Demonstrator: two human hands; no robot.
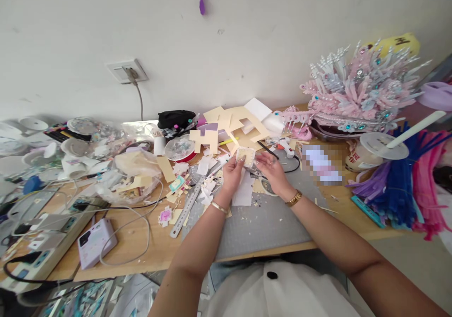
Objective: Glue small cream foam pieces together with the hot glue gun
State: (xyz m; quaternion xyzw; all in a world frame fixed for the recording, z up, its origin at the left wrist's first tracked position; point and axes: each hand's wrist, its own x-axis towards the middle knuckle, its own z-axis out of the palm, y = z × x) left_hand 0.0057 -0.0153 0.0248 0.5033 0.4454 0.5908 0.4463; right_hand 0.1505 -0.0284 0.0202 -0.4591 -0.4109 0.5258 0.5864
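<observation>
A small cream card piece point(245, 156) with a white, uneven border is held up above the grey cutting mat point(271, 227). My left hand point(233, 171) pinches its left side, thumb in front. My right hand point(272, 170) is at its right edge with fingers curled and the fingertips against it; the exact contact is small and hard to make out. Under the hands lie a white paper sheet point(243, 192) and a ring-shaped object point(269, 187), partly covered by my right hand. A steel ruler point(187, 211) lies left of my left forearm, beside white paper scraps point(208, 190).
Cut cream cardboard sheets point(229, 119) are piled at the back. A glue gun point(285, 147) rests behind my right hand. Rightward stand a lidded drink cup point(370, 152), pipe cleaner bundles point(399, 185) and decorated pink-white crowns point(360, 86). Power strips point(52, 237) and a lilac device point(97, 242) lie left.
</observation>
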